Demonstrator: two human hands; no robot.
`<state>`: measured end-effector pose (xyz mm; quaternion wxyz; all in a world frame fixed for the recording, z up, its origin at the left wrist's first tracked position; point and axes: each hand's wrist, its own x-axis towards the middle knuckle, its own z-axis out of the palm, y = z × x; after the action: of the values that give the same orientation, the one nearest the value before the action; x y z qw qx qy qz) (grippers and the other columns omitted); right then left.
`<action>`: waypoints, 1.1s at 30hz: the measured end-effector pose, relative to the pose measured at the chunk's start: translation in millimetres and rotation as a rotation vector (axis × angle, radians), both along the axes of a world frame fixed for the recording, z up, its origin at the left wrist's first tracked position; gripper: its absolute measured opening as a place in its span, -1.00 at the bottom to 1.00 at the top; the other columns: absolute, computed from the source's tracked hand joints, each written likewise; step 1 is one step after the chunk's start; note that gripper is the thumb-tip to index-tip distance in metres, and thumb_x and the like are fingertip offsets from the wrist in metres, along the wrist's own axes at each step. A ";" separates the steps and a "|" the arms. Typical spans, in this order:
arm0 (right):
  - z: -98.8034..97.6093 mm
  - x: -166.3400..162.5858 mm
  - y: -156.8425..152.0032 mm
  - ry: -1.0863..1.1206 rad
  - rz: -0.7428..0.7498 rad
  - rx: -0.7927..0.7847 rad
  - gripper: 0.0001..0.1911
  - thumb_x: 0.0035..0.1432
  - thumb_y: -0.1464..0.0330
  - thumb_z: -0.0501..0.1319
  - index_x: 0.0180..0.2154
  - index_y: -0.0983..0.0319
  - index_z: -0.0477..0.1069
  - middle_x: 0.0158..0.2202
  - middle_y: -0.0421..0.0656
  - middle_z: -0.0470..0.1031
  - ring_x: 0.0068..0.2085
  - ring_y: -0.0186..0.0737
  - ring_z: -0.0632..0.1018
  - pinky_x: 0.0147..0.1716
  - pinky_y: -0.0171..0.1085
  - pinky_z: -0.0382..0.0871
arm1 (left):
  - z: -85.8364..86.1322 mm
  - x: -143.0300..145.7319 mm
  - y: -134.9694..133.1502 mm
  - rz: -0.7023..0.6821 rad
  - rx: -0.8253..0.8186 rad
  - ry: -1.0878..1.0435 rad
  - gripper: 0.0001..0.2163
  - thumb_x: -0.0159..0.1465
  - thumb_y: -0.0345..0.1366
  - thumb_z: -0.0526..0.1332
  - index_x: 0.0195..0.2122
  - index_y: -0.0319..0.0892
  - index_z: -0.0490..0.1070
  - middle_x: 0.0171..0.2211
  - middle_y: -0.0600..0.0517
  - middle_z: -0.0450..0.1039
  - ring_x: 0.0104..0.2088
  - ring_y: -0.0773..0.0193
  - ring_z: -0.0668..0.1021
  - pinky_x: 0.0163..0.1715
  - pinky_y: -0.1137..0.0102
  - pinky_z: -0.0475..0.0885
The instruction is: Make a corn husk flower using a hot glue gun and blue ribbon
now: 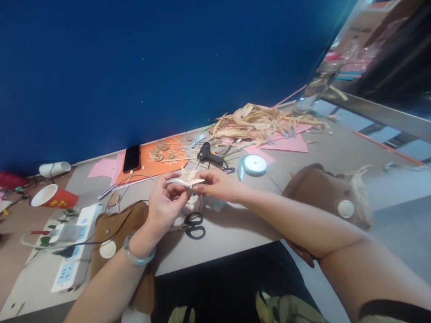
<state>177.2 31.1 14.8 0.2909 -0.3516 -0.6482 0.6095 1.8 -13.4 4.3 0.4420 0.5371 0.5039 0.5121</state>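
Near the middle of the table, both my hands work on a cream-coloured piece with pointed tips (184, 181), which looks like folded corn husk. My left hand (166, 197), with a pale bangle at its wrist, pinches its left part. The fingers of my right hand (212, 183) pinch its right end, partly hiding it. Just below them lies a small pale round thing (194, 203), partly covered, whose kind I cannot make out. Scissors with black handles (195, 225) rest on the table beside it.
Behind my hands are a black glue gun (209, 154), a ribbon spool (255, 165), a heap of dried husks (256, 121) and a phone (132, 159) by orange paper (151, 150). At left stand a power strip (72, 264) and a tilted red paper cup (55, 197). Brown bags (316, 193) flank me.
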 end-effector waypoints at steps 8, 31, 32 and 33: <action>-3.4 -5.3 -3.2 -0.006 -0.078 0.033 -0.85 0.00 0.34 0.29 -0.43 0.32 0.43 -0.63 -0.29 0.35 -0.59 -0.44 0.36 -0.60 -0.42 0.23 | -3.9 0.8 -0.4 0.026 0.045 0.067 -0.56 -0.01 -0.39 0.38 -0.12 -0.15 0.27 -0.53 0.15 0.50 -0.48 0.34 0.57 -0.40 0.48 0.44; -13.1 -5.4 0.8 0.340 0.028 -0.255 -0.79 -0.06 0.35 0.35 -0.43 0.33 0.39 -0.59 -0.28 0.37 -0.61 -0.52 0.27 -0.63 -0.45 0.06 | 0.5 -14.1 9.8 -0.257 -0.170 -0.210 -0.73 0.03 -0.32 0.42 -0.27 -0.23 0.44 -0.44 0.03 0.56 -0.46 0.28 0.61 -0.36 0.37 0.55; -13.3 -5.0 1.3 0.356 0.050 -0.278 -0.79 -0.06 0.35 0.36 -0.42 0.33 0.39 -0.59 -0.29 0.37 -0.62 -0.52 0.28 -0.63 -0.46 0.06 | -0.1 -15.9 10.6 -0.284 -0.180 -0.243 -0.75 0.05 -0.31 0.41 -0.26 -0.22 0.46 -0.44 0.02 0.57 -0.47 0.27 0.61 -0.38 0.35 0.55; -13.3 -4.5 1.6 0.368 0.075 -0.300 -0.79 -0.06 0.35 0.36 -0.42 0.32 0.39 -0.60 -0.29 0.37 -0.62 -0.52 0.28 -0.64 -0.46 0.06 | -0.9 -17.3 11.2 -0.307 -0.183 -0.268 -0.77 0.08 -0.29 0.39 -0.25 -0.20 0.48 -0.43 0.02 0.57 -0.46 0.26 0.61 -0.39 0.35 0.55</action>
<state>172.7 32.7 1.4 0.3260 -0.2495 -0.4990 0.7632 -15.5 -2.2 3.4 0.6245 0.4923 0.3974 0.4580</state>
